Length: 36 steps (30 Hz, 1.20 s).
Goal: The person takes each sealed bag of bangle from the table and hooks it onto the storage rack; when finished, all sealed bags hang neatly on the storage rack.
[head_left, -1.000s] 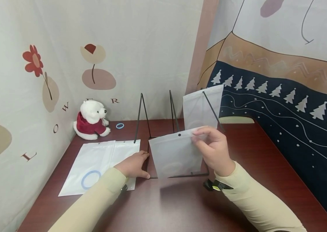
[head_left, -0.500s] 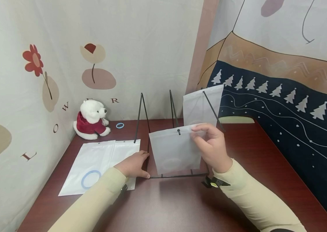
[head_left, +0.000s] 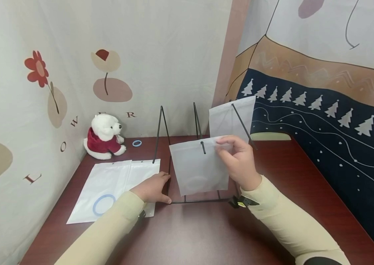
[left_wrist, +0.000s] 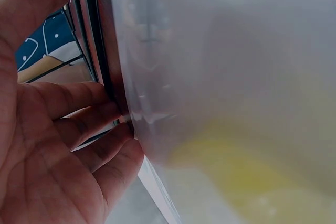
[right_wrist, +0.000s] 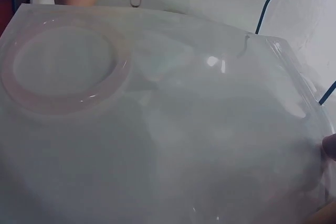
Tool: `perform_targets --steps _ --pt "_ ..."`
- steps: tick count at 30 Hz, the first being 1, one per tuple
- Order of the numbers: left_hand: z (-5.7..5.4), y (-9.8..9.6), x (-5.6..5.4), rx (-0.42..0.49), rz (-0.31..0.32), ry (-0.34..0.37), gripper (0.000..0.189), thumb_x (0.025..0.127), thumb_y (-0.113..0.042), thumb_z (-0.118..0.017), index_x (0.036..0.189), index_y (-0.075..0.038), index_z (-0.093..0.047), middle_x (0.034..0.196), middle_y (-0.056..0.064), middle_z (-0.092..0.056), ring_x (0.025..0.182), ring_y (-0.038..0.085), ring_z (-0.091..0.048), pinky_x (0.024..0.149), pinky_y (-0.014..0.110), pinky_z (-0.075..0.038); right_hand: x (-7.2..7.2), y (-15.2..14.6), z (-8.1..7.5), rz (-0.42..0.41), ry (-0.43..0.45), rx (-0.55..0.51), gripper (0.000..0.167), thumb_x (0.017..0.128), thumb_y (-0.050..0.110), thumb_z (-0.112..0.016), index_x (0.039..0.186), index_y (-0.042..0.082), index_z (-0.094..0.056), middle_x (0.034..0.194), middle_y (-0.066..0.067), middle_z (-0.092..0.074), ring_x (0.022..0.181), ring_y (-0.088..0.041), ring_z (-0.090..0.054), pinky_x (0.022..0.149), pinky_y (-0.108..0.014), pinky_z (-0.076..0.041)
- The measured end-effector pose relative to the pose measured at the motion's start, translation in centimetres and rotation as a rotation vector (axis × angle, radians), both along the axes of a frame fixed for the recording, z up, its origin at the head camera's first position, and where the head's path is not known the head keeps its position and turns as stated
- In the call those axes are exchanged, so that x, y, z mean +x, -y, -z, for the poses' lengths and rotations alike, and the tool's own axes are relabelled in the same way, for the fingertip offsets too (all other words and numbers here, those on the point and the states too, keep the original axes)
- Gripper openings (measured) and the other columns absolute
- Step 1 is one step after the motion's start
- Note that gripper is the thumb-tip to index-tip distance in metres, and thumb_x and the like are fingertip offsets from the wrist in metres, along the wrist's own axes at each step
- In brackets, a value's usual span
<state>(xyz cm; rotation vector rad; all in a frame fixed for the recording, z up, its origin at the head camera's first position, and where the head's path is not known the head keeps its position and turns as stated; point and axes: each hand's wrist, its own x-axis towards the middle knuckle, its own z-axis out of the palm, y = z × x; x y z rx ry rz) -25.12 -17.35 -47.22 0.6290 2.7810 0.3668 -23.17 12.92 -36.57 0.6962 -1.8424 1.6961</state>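
My right hand pinches the top right of a frosted zip bag between thumb and fingers. A black prong of the wire display rack passes through the hole in the bag's top strip. In the right wrist view, a pale pinkish ring shows inside this bag. My left hand rests at the rack's front left corner. Its fingers are extended and touch the dark bar in the left wrist view. Another frosted bag hangs on the rack's right prong.
Left of the rack, overlapping white zip bags lie on the red-brown table; a blue ring shows in one. A white plush bear in a red top sits behind, near a small blue ring. Patterned curtains surround the table.
My right hand has moved the bag up and away from me, sliding its hole farther along the prong, whose tip now sticks out in front. The left hand stays in place.
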Motion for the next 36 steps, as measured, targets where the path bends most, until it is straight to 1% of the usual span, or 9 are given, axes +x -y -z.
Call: perform_targets --steps 6,12,15,19,22,26,29,32,36 --pt "0.2 0.1 -0.2 -0.001 0.014 -0.006 0.099 0.079 -0.039 -0.092 0.151 0.011 -0.047 0.155 0.028 -0.048 0.142 0.041 -0.052 0.119 0.05 -0.044 -0.8 0.2 -0.2 0.014 0.002 0.001 0.019 0.088 -0.015 -0.068 0.105 -0.007 -0.074 0.108 0.011 -0.074 0.1 -0.01 -0.067 0.085 -0.02 -0.055" --pt "0.3 0.1 -0.2 0.001 0.017 -0.006 0.099 0.079 -0.038 -0.092 0.152 0.011 -0.047 0.156 0.027 -0.048 0.143 0.042 -0.051 0.12 0.05 -0.043 -1.7 0.4 -0.4 0.026 0.032 0.008 0.019 0.091 -0.012 -0.067 0.108 -0.007 -0.073 0.113 -0.018 -0.074 0.1 -0.011 -0.065 0.081 -0.018 -0.055" --pt "0.3 0.1 -0.2 0.002 0.015 -0.005 0.098 0.079 -0.038 -0.092 0.152 0.011 -0.047 0.156 0.027 -0.048 0.143 0.042 -0.05 0.12 0.05 -0.043 -2.2 0.6 -0.5 0.023 0.029 0.008 0.019 0.091 -0.012 -0.066 0.108 -0.008 -0.073 0.114 -0.023 -0.072 0.1 -0.011 -0.065 0.081 -0.019 -0.055" --pt "0.3 0.2 -0.2 0.006 0.012 -0.001 0.098 0.079 -0.038 -0.092 0.152 0.011 -0.047 0.157 0.027 -0.047 0.144 0.041 -0.05 0.12 0.051 -0.043 -2.8 0.8 -0.5 0.038 0.033 0.001 0.018 0.092 -0.01 -0.066 0.108 -0.006 -0.074 0.115 -0.022 -0.074 0.096 -0.011 -0.065 0.075 -0.018 -0.054" --pt "0.3 0.2 -0.2 0.01 0.008 0.001 0.098 0.079 -0.038 -0.092 0.152 0.01 -0.047 0.157 0.026 -0.047 0.144 0.041 -0.05 0.12 0.051 -0.043 -3.2 1.0 -0.5 0.048 0.03 -0.005 0.017 0.093 -0.008 -0.066 0.109 -0.006 -0.074 0.115 -0.021 -0.074 0.091 -0.015 -0.063 0.066 -0.019 -0.05" --pt "0.3 0.2 -0.2 0.012 0.006 0.001 0.099 0.079 -0.038 -0.092 0.152 0.01 -0.047 0.157 0.026 -0.047 0.144 0.041 -0.049 0.121 0.051 -0.043 -3.8 1.2 -0.4 0.053 0.032 -0.022 0.018 0.093 -0.005 -0.066 0.109 -0.006 -0.074 0.114 -0.021 -0.074 0.087 -0.019 -0.062 0.061 -0.021 -0.047" --pt "0.3 0.2 -0.2 0.013 0.008 -0.001 0.099 0.079 -0.038 -0.092 0.152 0.011 -0.047 0.157 0.026 -0.047 0.145 0.041 -0.049 0.121 0.051 -0.042 -4.2 1.4 -0.4 0.057 0.045 -0.031 0.019 0.092 -0.006 -0.067 0.109 -0.005 -0.074 0.114 -0.019 -0.074 0.082 -0.018 -0.061 0.057 -0.021 -0.045" --pt "0.2 0.2 -0.2 0.013 0.01 -0.004 0.098 0.079 -0.038 -0.092 0.151 0.011 -0.047 0.157 0.027 -0.047 0.144 0.041 -0.05 0.121 0.05 -0.042 -4.5 1.5 -0.5 0.065 0.055 -0.029 0.02 0.092 -0.007 -0.066 0.11 -0.004 -0.074 0.114 -0.019 -0.073 0.074 -0.016 -0.057 0.05 -0.023 -0.039" --pt "0.2 0.2 -0.1 0.017 0.013 -0.005 0.098 0.079 -0.038 -0.092 0.151 0.012 -0.047 0.156 0.027 -0.047 0.144 0.041 -0.05 0.121 0.05 -0.042 -5.1 1.7 -0.7 0.079 0.072 -0.03 0.02 0.092 -0.007 -0.067 0.11 -0.003 -0.075 0.114 -0.018 -0.073 0.079 -0.014 -0.059 0.053 -0.023 -0.04"
